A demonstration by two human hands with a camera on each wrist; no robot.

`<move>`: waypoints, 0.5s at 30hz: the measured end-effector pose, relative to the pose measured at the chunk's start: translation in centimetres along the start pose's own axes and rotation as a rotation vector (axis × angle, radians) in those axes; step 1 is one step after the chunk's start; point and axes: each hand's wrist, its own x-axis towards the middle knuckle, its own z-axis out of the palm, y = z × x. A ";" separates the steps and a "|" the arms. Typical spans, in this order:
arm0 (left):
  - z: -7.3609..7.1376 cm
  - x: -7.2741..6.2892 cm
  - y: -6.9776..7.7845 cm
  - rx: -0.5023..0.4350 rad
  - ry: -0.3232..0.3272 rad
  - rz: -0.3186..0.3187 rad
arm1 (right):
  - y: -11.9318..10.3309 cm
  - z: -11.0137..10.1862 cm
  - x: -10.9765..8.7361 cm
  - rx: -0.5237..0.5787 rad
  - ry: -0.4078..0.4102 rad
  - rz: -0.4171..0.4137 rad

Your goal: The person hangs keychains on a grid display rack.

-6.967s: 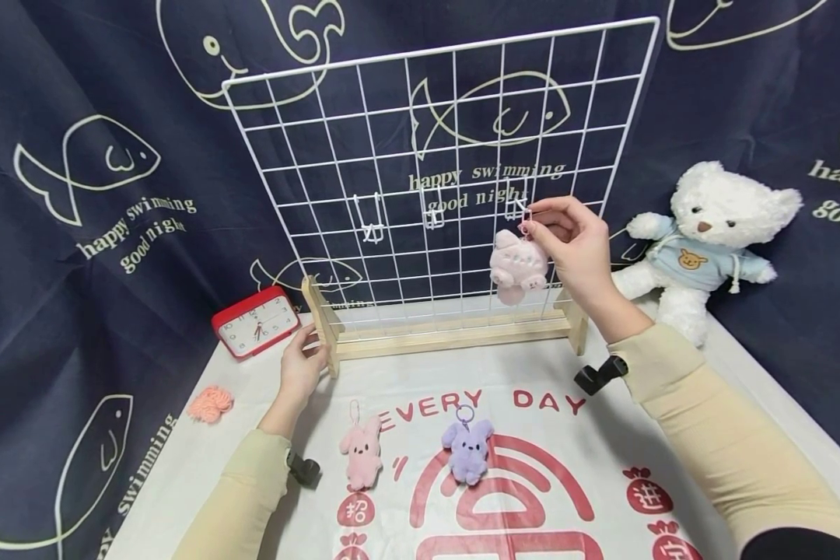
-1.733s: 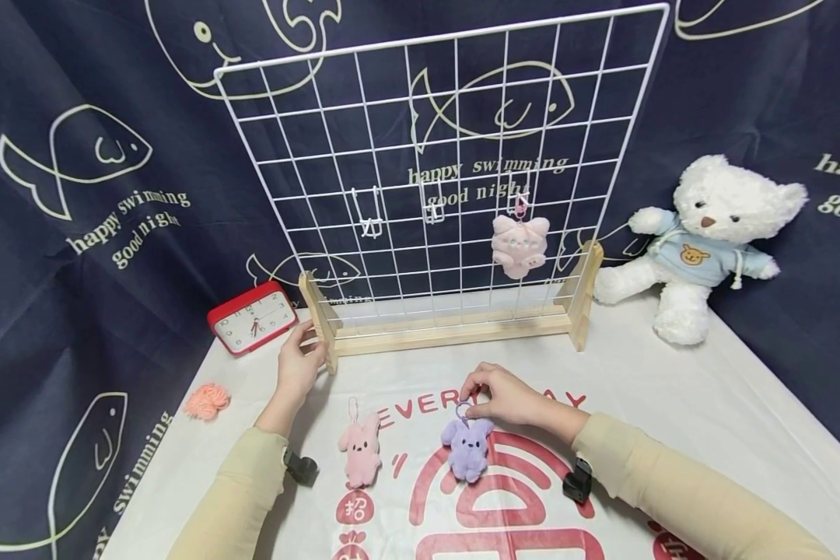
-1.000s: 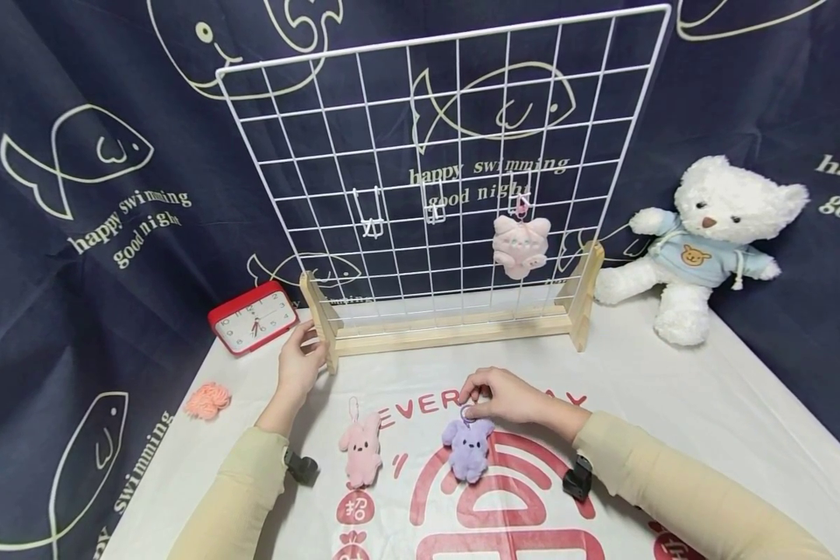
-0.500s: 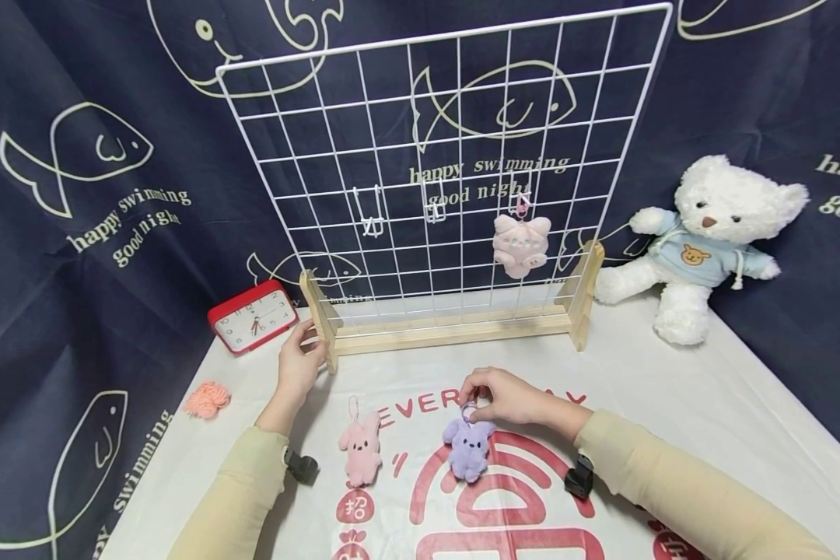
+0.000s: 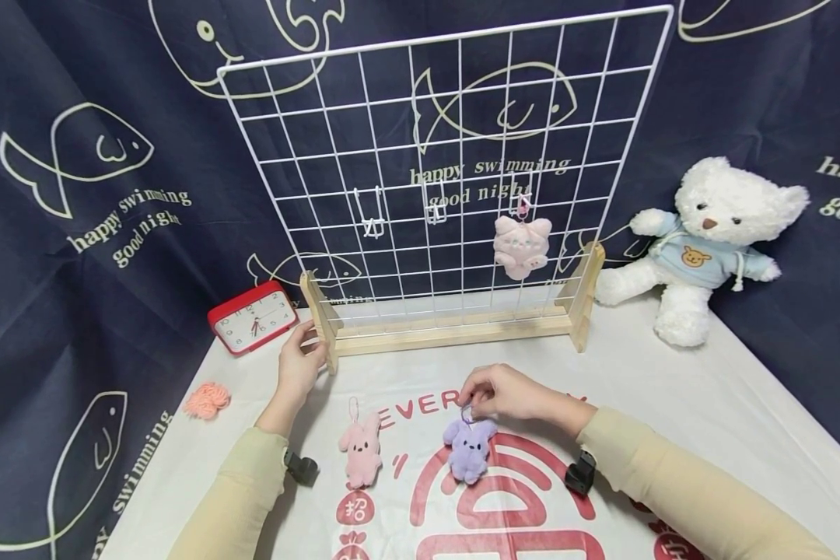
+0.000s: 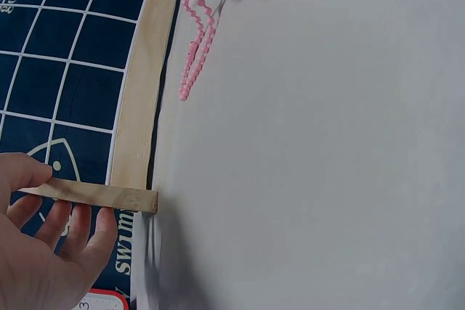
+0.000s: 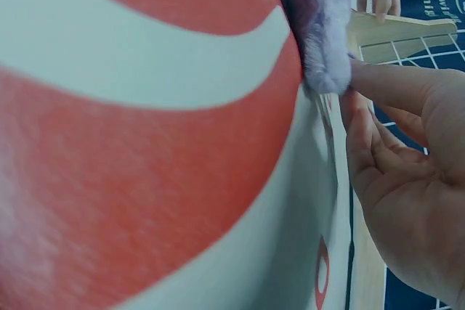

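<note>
Here we are over the white tablecloth point(image 5: 658, 412), and our eyes go straight to the right hand point(image 5: 507, 391): thumb and fingers narrowed to a pinch at the ring point(image 5: 463, 414) of the purple plush point(image 5: 469, 453). That plush lies face up on the red print, ears toward the rack, and from the right wrist we see fingertips right at its edge. Over to the left hand point(image 5: 301, 362), and we have a firm hold there, thumb on one side and fingers on the other of the wooden end piece point(image 5: 320, 311) at the rack's left. Between the two arms we spot the pink plush point(image 5: 362, 453), flat on the cloth, its bead chain point(image 6: 192, 52) stretched toward the rack. Up on the white wire grid point(image 5: 448, 39), we find the pale pink cat plush point(image 5: 522, 247) hanging from the right-hand hook, while the left hook point(image 5: 373, 225) and middle hook point(image 5: 435, 211) are bare. Out on the flanks we've got the red clock point(image 5: 254, 319) and coral yarn point(image 5: 208, 400) to the left, the white teddy bear point(image 5: 707, 233) sitting to the right.
</note>
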 end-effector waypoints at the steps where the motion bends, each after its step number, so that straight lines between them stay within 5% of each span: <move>1: 0.0 0.0 0.0 -0.004 0.000 0.002 | 0.0 -0.1 0.0 -0.002 0.008 -0.003; 15: -0.1 -0.1 0.1 -0.011 -0.005 0.003 | -0.3 -0.3 0.1 0.012 0.053 0.007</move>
